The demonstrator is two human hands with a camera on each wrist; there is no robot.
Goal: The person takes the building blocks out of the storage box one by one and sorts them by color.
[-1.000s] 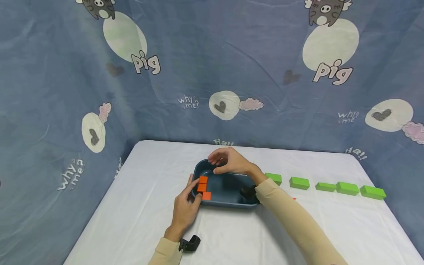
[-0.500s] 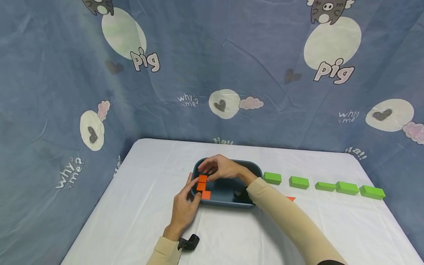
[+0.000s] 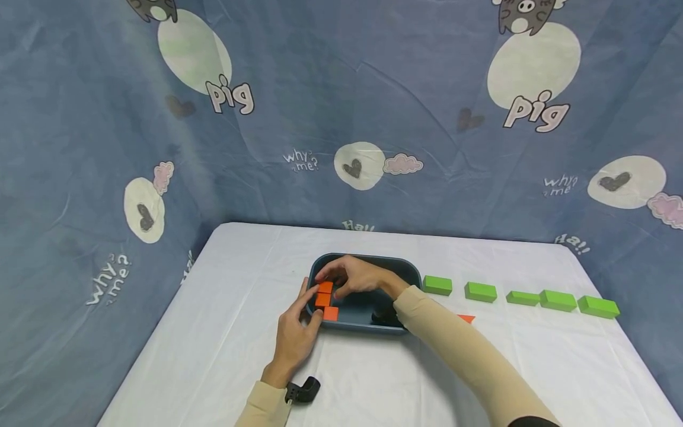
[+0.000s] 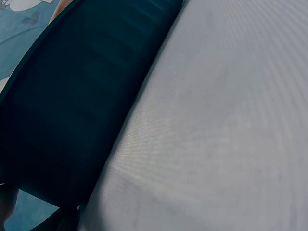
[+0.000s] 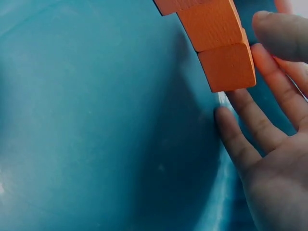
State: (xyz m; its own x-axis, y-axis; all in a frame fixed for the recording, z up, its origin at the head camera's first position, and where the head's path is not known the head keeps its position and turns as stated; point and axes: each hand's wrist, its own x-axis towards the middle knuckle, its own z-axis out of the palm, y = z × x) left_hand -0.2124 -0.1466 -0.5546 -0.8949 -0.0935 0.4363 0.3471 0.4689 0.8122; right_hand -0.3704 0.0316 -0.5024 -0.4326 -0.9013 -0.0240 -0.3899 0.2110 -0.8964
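Observation:
Orange blocks (image 3: 322,299) stand in a short row at the left end of a dark blue tray (image 3: 349,327), the nearest one offset to the right. My left hand (image 3: 293,341) rests over the tray's left end, index finger and thumb spread along the blocks, their tips near the row's two ends. Inside the tray, my right hand (image 3: 360,276) is at the far end of the row. In the right wrist view, its fingers (image 5: 250,120) extend loosely around the end block (image 5: 226,67); one fingertip appears to touch it. The left wrist view shows mostly the tray's outer wall (image 4: 72,106).
Several green blocks (image 3: 481,292) line up to the right of the tray on the white-covered table (image 3: 213,332). Part of an orange piece (image 3: 466,318) shows beyond my right sleeve. A blue printed cloth (image 3: 299,89) hangs behind and beside the table.
My right hand has come down and left from above the tray's far side to the far end of the orange row. My left hand and the blocks have stayed nearly still.

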